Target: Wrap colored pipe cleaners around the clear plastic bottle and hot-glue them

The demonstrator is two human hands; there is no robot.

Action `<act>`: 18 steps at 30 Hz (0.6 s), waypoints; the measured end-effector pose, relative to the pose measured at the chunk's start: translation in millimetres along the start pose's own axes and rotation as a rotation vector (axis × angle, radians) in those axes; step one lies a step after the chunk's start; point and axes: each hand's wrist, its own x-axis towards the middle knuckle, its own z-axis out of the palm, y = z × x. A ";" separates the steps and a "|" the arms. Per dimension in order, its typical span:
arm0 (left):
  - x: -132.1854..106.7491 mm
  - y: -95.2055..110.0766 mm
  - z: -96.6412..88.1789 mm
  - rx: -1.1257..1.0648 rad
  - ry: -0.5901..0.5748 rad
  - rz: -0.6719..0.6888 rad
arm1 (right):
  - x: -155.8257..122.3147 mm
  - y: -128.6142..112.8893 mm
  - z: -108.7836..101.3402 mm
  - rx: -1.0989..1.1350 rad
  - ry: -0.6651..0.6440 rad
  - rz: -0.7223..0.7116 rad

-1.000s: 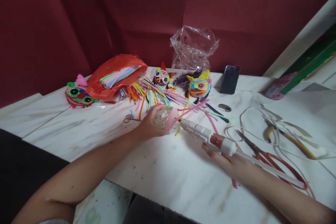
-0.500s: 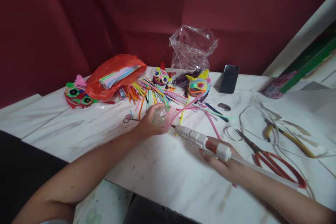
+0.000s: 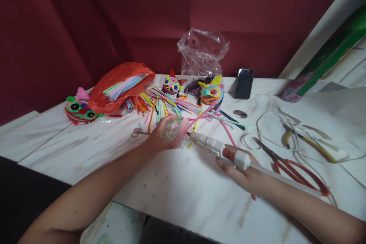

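Note:
My left hand (image 3: 161,136) is closed around a clear rounded plastic piece (image 3: 171,129), partly wrapped in pink pipe cleaners (image 3: 182,129). One pink strand stretches from it toward the upper right. In my right hand (image 3: 240,169) is a white glue gun (image 3: 210,143), with a long glue stick out of its back. Its nozzle points at the pink wrapping, close to it; whether they touch I cannot tell. Behind my hands lie loose colourful pipe cleaners (image 3: 160,103) and decorated animal heads: a red one (image 3: 81,110), a small pink one (image 3: 171,84) and a yellow-horned one (image 3: 211,93).
A red plastic bag (image 3: 114,80) of pipe cleaners and a clear bag (image 3: 201,55) stand at the back, with a phone (image 3: 244,84) to their right. Orange-handled scissors (image 3: 296,171), yellow-handled pliers (image 3: 317,148) and a white cord (image 3: 260,120) lie right. Small scissors (image 3: 137,132) lie left.
The whole view has shifted slightly, so things appear a little further left. The glue gun's nozzle stays close to the pink wrapping, and both hands keep their hold.

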 end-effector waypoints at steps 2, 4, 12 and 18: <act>0.6 1.0 -1.3 0.025 0.001 -0.042 | -1.1 -1.1 1.6 0.010 -0.016 -0.028; 1.4 0.3 -3.0 0.040 0.011 -0.091 | -1.8 -1.0 2.2 0.003 -0.014 -0.048; 6.7 -7.3 -8.8 -0.055 -0.014 -0.087 | 17.7 39.7 -34.0 -0.502 0.283 0.097; 4.9 5.6 -6.5 -0.197 0.023 -0.217 | 28.7 86.4 -68.9 -0.844 0.146 0.546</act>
